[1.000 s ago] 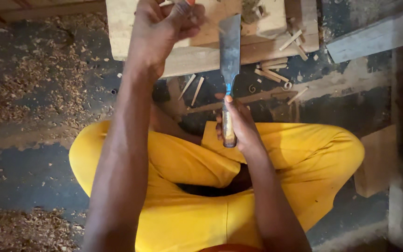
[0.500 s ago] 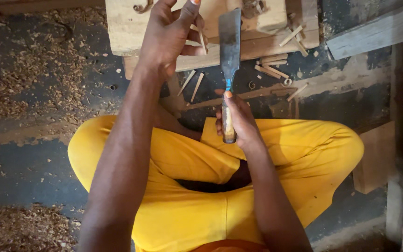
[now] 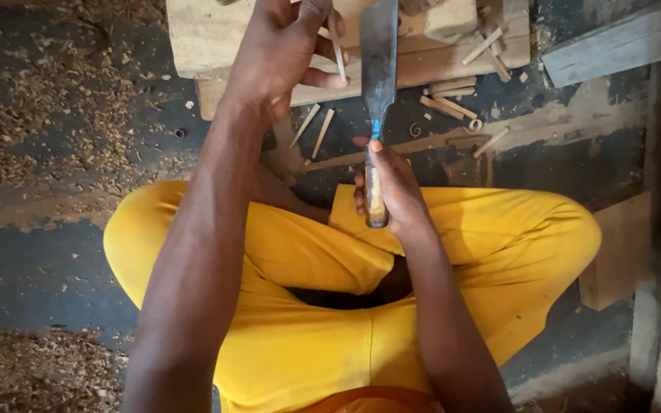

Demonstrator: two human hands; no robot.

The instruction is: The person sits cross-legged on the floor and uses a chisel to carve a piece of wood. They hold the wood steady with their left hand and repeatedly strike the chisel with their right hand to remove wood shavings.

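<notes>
My right hand (image 3: 392, 187) grips the wooden handle of a wide chisel (image 3: 379, 69), whose flat steel blade points away from me over a wooden block (image 3: 193, 38). My left hand (image 3: 281, 50) is raised over that block and pinches a thin wooden stick (image 3: 337, 50) between its fingers, right beside the blade. I sit cross-legged in yellow trousers (image 3: 307, 306) on the floor.
Several small wooden sticks (image 3: 445, 103) and curled shavings lie on and in front of the block. Sawdust (image 3: 32, 99) covers the dark floor at left. A plank (image 3: 613, 42) lies at upper right, and a wooden piece (image 3: 621, 252) stands by my right knee.
The view has shifted so the block and hands sit lower in frame. My left hand has come nearer to the blade with the stick; the right hand keeps its hold on the chisel.
</notes>
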